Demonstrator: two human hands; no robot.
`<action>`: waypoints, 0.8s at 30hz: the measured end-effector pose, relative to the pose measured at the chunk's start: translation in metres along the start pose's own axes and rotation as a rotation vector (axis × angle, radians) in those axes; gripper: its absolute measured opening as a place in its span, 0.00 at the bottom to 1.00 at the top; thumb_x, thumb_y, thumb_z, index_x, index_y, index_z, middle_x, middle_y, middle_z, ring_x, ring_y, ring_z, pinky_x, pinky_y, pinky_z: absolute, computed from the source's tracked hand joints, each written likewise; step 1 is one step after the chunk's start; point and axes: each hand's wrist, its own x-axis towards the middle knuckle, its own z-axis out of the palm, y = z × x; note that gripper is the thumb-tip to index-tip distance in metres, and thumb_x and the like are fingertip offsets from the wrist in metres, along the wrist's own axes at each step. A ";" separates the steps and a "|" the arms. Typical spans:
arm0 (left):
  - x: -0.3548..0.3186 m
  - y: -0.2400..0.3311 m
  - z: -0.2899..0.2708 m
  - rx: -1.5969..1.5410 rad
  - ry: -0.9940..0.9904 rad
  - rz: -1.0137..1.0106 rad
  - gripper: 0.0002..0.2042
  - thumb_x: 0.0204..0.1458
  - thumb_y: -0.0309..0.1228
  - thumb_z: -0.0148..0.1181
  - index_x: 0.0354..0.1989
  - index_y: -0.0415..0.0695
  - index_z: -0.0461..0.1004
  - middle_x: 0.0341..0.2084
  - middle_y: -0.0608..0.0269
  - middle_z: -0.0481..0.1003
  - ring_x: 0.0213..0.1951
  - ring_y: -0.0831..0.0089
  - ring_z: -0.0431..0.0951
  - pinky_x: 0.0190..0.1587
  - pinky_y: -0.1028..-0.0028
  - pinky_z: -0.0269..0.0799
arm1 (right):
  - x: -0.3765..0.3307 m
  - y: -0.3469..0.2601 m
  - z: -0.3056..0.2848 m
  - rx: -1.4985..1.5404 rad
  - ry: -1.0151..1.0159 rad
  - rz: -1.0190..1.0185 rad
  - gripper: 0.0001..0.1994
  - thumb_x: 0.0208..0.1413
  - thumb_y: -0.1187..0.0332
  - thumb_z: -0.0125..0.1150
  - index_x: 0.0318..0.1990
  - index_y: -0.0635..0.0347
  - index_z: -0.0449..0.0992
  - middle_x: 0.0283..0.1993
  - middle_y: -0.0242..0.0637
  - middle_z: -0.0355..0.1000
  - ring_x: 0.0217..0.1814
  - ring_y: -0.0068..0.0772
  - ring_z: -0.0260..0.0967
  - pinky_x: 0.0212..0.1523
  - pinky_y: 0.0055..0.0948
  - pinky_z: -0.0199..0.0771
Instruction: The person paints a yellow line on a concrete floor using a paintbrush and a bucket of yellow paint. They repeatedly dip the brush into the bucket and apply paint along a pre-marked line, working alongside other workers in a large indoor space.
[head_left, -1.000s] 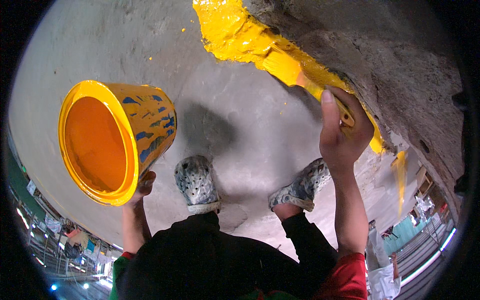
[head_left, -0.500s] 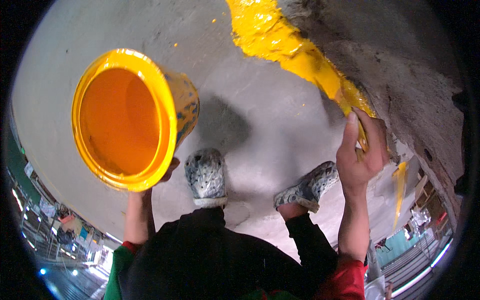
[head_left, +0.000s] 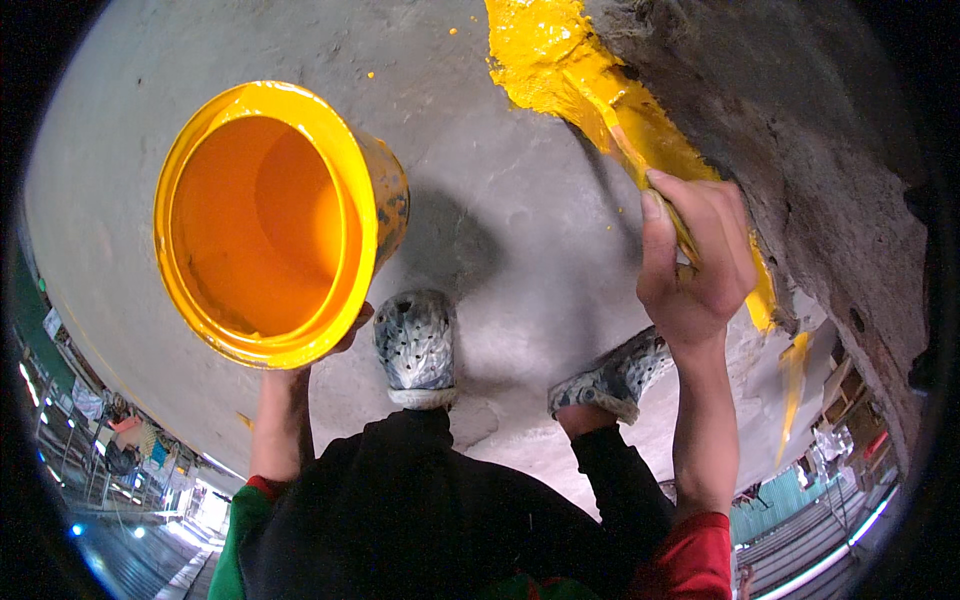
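My left hand (head_left: 352, 328), mostly hidden, holds up a bucket (head_left: 392, 195) from beneath and behind, with only some curled fingers showing. The bucket's mouth tips toward me; its rim is coated in yellow, and orange-yellow paint (head_left: 235, 240) lies inside. On the right, my right hand (head_left: 703, 255) is closed around a yellow-smeared paintbrush (head_left: 632, 158). The brush's tip touches a thick, wet yellow paint strip (head_left: 545, 60), which runs along the foot of a rough, dark grey wall (head_left: 800, 150). How thick the paint is under the brush I cannot tell.
My feet, in grey-and-white patterned clogs (head_left: 415, 345), stand on a smooth grey surface (head_left: 520, 230). Small yellow drops dot it, and a thin yellow streak (head_left: 793, 390) marks it at the right. Clutter (head_left: 125, 440) and metal structures show beyond its edges at both lower corners.
My right hand has moved the brush up and left along the strip, uncovering yellow paint further down. The bucket has shifted slightly up and right in view.
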 end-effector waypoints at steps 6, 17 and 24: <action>0.002 -0.001 0.000 0.059 -0.009 0.051 0.21 0.38 0.34 0.71 0.44 0.44 0.77 0.38 0.58 0.81 0.41 0.54 0.80 0.48 0.59 0.75 | -0.002 0.001 -0.005 -0.016 -0.188 0.061 0.10 0.48 0.80 0.66 0.39 0.62 0.79 0.34 0.41 0.76 0.35 0.43 0.73 0.38 0.36 0.74; -0.001 0.002 0.002 -0.071 -0.100 0.022 0.21 0.38 0.34 0.71 0.45 0.45 0.77 0.39 0.58 0.81 0.42 0.54 0.80 0.49 0.59 0.75 | -0.009 0.007 -0.020 -0.053 -0.102 0.081 0.10 0.48 0.81 0.65 0.39 0.63 0.80 0.33 0.43 0.76 0.34 0.45 0.74 0.39 0.37 0.74; -0.004 0.011 0.008 -0.142 -0.138 0.016 0.22 0.38 0.33 0.71 0.45 0.45 0.77 0.40 0.58 0.81 0.43 0.54 0.80 0.50 0.59 0.75 | -0.012 0.006 -0.029 -0.024 -0.089 0.027 0.11 0.48 0.81 0.65 0.40 0.62 0.80 0.35 0.41 0.77 0.37 0.44 0.74 0.40 0.37 0.75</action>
